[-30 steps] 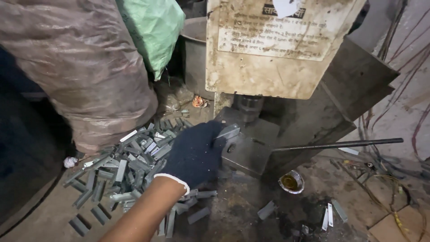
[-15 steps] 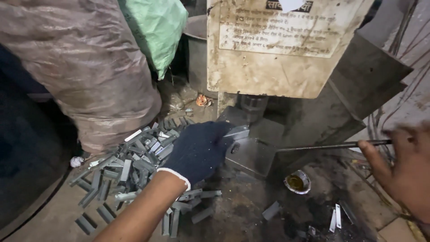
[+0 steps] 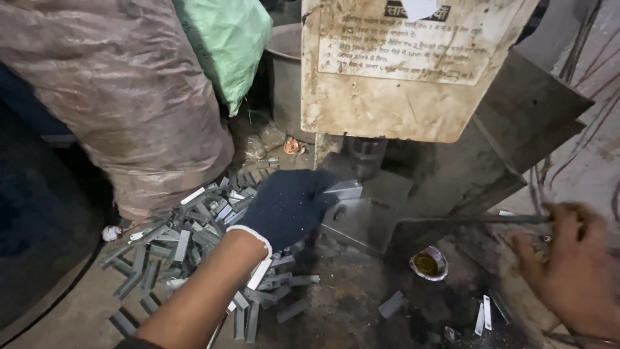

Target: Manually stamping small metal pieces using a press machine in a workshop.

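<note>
My left hand [image 3: 287, 205], in a dark blue glove with a white cuff, holds a small flat metal piece [image 3: 344, 189] against the steel bed [image 3: 361, 220] of a press machine, under its ram [image 3: 367, 150]. My bare right hand [image 3: 568, 271] is at the right edge, its fingers closed around the end of a thin metal lever rod [image 3: 471, 220] that runs out from the machine. A heap of small grey metal strips [image 3: 194, 232] lies on the bench just left of my left hand.
A large brown plastic sack [image 3: 123, 97] and a green sack [image 3: 226, 45] stand at the back left. A worn printed plate [image 3: 400, 71] covers the machine front. A small dish of yellow oil [image 3: 427, 263] sits by the base. Loose strips [image 3: 481, 315] lie at front right.
My right hand has come in from the right and taken hold of the lever rod's end. My left hand has stayed at the press bed with the metal piece.
</note>
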